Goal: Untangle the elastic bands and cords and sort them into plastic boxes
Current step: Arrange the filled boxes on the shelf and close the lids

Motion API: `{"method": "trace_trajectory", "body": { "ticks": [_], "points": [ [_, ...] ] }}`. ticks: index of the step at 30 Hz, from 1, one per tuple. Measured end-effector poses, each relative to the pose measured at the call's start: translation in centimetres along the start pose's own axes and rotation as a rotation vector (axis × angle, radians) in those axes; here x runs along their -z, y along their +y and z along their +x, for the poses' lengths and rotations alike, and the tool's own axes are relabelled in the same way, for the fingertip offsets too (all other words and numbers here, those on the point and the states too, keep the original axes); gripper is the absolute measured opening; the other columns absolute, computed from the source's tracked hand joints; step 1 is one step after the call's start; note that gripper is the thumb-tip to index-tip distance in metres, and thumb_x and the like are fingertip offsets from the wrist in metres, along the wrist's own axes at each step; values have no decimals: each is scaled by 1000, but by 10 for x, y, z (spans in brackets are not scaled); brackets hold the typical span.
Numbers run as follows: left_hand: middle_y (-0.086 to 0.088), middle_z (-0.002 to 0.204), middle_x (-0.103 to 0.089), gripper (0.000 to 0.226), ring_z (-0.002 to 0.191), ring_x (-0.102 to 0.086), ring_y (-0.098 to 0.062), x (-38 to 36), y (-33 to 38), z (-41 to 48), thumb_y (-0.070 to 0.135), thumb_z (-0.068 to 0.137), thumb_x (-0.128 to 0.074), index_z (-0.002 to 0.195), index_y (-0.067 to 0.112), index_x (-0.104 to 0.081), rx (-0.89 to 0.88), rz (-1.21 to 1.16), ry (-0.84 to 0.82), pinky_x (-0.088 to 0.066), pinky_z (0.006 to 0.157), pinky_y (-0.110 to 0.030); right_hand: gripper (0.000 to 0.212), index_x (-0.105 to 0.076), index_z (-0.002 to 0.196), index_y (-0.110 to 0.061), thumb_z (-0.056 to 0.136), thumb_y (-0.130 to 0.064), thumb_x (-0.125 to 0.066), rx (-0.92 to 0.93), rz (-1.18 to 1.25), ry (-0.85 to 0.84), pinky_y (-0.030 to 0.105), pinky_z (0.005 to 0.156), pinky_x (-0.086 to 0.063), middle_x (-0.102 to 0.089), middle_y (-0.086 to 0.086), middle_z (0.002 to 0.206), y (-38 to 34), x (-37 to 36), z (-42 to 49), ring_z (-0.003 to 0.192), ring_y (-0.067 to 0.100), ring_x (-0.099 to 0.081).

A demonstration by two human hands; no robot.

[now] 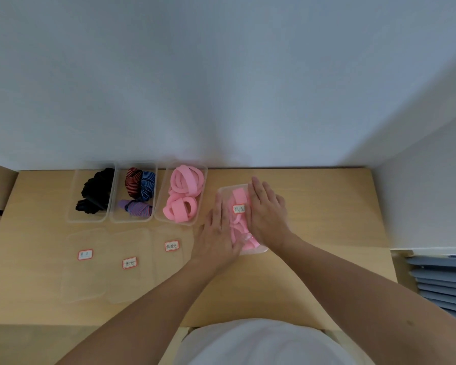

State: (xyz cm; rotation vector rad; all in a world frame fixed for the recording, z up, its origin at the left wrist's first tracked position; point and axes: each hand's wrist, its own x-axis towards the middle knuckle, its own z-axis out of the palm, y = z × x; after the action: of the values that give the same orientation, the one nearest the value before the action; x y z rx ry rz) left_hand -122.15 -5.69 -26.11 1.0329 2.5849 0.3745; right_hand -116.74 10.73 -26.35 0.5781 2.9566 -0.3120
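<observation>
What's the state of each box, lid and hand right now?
Black-band box: open, holds bands.
Striped-band box: open, holds bands.
Left pink-band box: open, holds bands.
Right pink-band box: labelled lid on top.
Three loose lids: flat on table.
Left hand: flat, pressing lid.
Right hand: flat, pressing lid.

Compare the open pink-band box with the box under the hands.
The open pink-band box has no lid; the box under the hands wears a labelled lid, left hand and right hand flat on it. The open box stands in the row; the other sits apart, rightward. Both are clear and hold pink bands.
</observation>
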Motion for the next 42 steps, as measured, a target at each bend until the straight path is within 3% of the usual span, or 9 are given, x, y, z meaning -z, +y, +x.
{"method": "trace_trajectory", "body": {
  "ticks": [2,5,9,14,19,26,31,36,42],
  "points": [
    [-2,167,29,118,136,-44,-29,1,0,0,88,79,-34,164,18,6,-27,29,-23,-44,102,-43,59,-42,151,-3,104,-35,-26,-1,8,-11,46,96,-48,-33,11,164,0,0,-1,142,33,-44],
    [-6,168,27,143,142,-37,-32,2,-3,4,107,57,-36,164,20,1,-72,105,-59,-36,111,-48,59,-41,152,-4,104,-36,-26,-25,81,-16,46,97,-49,-32,8,164,-1,0,-1,141,31,-46],
    [-8,168,26,144,143,-30,-35,3,-3,5,107,53,-37,164,21,-3,-72,162,-64,-27,117,-50,64,-39,153,-5,103,-41,-21,-32,114,-15,48,100,-47,-30,8,165,1,0,-1,144,31,-42],
    [-5,166,32,142,148,-22,-39,10,-2,13,106,53,-36,164,26,3,-70,191,-114,-23,119,-53,78,-19,160,-3,103,-56,-19,77,25,-69,54,121,-23,-7,12,170,6,0,-6,157,32,-3],
    [-6,168,24,135,143,-27,-34,14,-1,23,99,58,-44,163,28,4,-121,206,-87,-31,112,-49,88,6,161,-7,101,-69,-13,101,-1,-108,53,125,-3,22,10,167,10,-8,-30,155,28,20],
    [-10,170,15,138,130,-44,-38,5,-7,25,98,54,-49,164,27,-6,-156,171,-14,-34,111,-48,95,17,159,-9,97,-75,-10,68,75,-108,47,126,-1,26,8,167,10,-11,-29,155,24,21],
    [-9,170,17,137,135,-40,-38,4,-9,34,101,54,-45,163,30,-3,-164,166,-42,-32,113,-49,96,21,159,-16,96,-78,-16,28,196,-94,46,126,-3,28,0,167,14,-12,-25,155,22,19],
    [-14,171,7,113,154,-16,-41,6,-1,49,99,71,-27,162,38,-3,-259,274,-28,-15,120,-64,89,13,161,-26,97,-77,-21,-65,233,-117,50,125,-15,28,-13,165,25,-6,-9,156,23,13],
    [-13,172,-3,111,159,7,-28,2,-1,50,91,86,-17,163,12,-17,-290,358,10,-7,121,-67,70,17,158,-37,100,-65,-11,16,90,-100,55,122,-19,23,-4,168,33,-3,3,156,33,12]
  ]
}}
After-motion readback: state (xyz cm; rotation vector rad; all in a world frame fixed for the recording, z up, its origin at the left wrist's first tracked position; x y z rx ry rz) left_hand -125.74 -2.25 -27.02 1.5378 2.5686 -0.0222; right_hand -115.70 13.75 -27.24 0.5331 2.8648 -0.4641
